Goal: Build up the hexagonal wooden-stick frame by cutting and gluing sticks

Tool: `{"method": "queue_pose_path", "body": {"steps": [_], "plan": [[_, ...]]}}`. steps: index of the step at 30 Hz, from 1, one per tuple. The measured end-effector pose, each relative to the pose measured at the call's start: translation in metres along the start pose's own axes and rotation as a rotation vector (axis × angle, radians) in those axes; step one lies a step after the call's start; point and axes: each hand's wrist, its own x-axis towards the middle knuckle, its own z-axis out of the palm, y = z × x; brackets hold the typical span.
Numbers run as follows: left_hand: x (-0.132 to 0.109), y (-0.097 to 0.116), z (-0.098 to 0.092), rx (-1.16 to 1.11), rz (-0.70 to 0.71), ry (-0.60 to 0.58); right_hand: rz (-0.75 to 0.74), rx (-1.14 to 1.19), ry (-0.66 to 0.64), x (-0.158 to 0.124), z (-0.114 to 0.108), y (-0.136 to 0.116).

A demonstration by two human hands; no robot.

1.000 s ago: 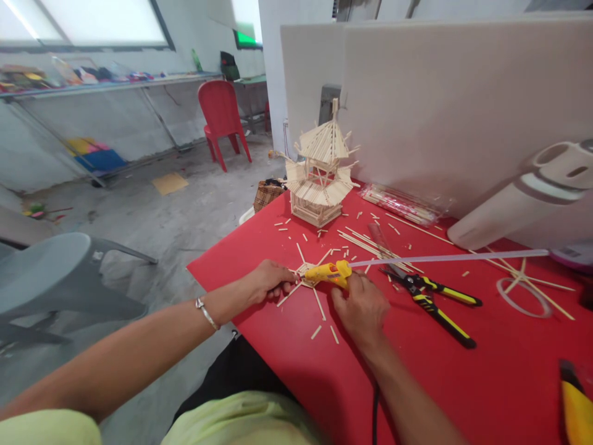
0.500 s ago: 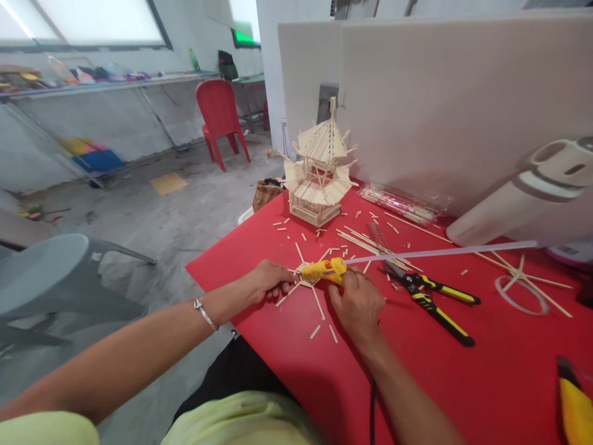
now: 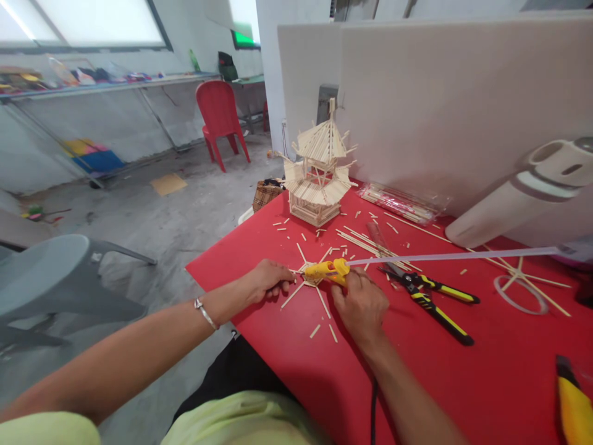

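Observation:
My right hand [image 3: 364, 303] is wrapped round a yellow glue gun [image 3: 327, 271], with a long translucent glue stick [image 3: 454, 254] jutting from its back. The gun's nozzle end is over a small frame of thin wooden sticks [image 3: 314, 285], whose spokes spread out on the red table. At the frame's left side my left hand [image 3: 273, 281] has thumb and forefinger pinched together. A tiny pale bit shows at those fingertips, too small to name. Behind the frame stands a pagoda model [image 3: 319, 167] built of the same sticks.
Pliers [image 3: 426, 300] with black and yellow handles lie right of my right hand, beside loose sticks [image 3: 365, 242]. Farther right are a star of sticks [image 3: 519, 272] on a clear ring and a big pale flask [image 3: 509, 198]. The red table's [image 3: 217, 253] left edge is close.
The glue gun and my right hand have shifted slightly right, and the glue stick's far end has dipped. The stick frame has moved a little right. My left hand has hardly moved.

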Motion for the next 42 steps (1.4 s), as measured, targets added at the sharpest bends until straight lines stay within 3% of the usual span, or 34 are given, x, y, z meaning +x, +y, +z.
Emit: {"method": "queue_pose_path", "body": {"steps": [26,42], "plan": [[-0.002,-0.001,0.0,-0.01,0.011,0.009,-0.069,-0.067,0.099,-0.002,-0.01,0.006],[-0.01,0.008,0.02,-0.057,0.028,0.019,-0.1,-0.033,0.1,-0.003,-0.012,0.009]]}}
